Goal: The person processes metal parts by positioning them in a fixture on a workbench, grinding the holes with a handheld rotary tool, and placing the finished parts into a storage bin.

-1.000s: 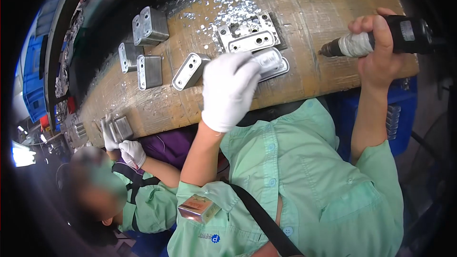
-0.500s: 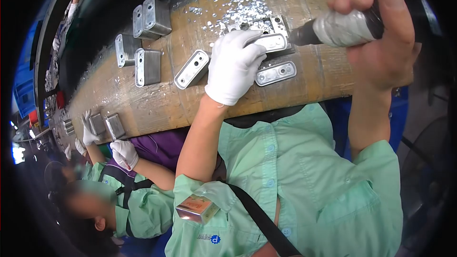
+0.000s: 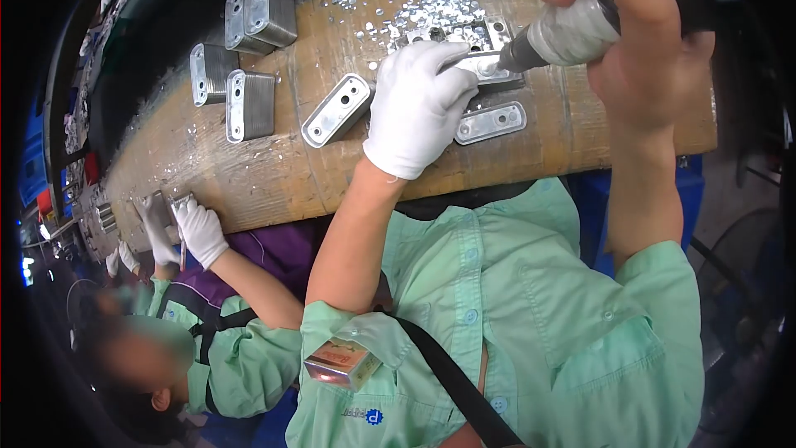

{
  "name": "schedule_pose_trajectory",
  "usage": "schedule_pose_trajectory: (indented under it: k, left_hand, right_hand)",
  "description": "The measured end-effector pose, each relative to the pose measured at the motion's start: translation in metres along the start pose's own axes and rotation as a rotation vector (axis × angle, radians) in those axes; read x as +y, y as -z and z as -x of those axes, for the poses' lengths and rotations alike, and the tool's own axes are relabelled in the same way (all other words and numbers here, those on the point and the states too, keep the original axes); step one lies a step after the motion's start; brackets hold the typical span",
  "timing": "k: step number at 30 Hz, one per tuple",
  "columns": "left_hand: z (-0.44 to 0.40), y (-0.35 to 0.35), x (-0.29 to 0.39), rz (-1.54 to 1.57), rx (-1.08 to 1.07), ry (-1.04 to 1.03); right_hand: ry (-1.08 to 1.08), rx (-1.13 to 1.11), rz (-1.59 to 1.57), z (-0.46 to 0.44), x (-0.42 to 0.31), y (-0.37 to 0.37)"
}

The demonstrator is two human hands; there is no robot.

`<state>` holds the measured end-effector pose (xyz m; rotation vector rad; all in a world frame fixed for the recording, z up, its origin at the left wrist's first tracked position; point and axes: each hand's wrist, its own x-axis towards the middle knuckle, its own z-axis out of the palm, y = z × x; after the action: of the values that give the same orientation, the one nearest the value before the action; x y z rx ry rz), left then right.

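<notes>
Brown and scuffed, the worktop (image 3: 265,178) is carrying scattered silvery discs (image 3: 431,2) on its far side. Gloved, the left hand (image 3: 419,104) is grasping the left end of an oblong metal part (image 3: 487,69), which is resting at the near side of a metal fixture (image 3: 499,30). Bare, the right hand (image 3: 645,58) is gripping a power driver (image 3: 570,31), its tip standing at the part's right end. Nearer, a second oblong piece (image 3: 506,120) is lying; finned metal blocks (image 3: 283,21) are standing left.
</notes>
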<state>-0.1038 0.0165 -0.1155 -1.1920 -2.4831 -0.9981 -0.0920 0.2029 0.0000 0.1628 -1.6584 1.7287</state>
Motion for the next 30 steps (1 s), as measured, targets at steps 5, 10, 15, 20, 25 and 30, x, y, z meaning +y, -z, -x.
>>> schedule_pose_trajectory:
  k: [5, 10, 15, 20, 25, 30]
  left_hand:
    - [0.000, -0.001, 0.000, 0.011, 0.009, -0.009]
    - [-0.002, 0.001, 0.006, 0.022, 0.001, -0.003]
    - [-0.002, 0.000, 0.007, 0.039, 0.021, -0.009]
    - [-0.001, -0.001, 0.009, 0.025, 0.036, -0.005]
    - [-0.004, -0.001, 0.009, 0.033, 0.025, 0.000]
    - [-0.017, 0.019, 0.016, 0.064, -0.111, 0.116]
  right_hand:
    - [-0.033, -0.055, -0.027, -0.002, -0.003, 0.002]
    - [-0.047, 0.061, 0.002, -0.002, -0.018, -0.010]
    - [-0.014, 0.012, -0.050, -0.002, -0.019, -0.009]
    - [-0.076, -0.001, 0.033, -0.001, -0.014, -0.015]
    - [-0.079, -0.048, 0.022, 0.002, -0.008, -0.015]
    - [-0.105, -0.036, -0.019, 0.001, -0.015, -0.018]
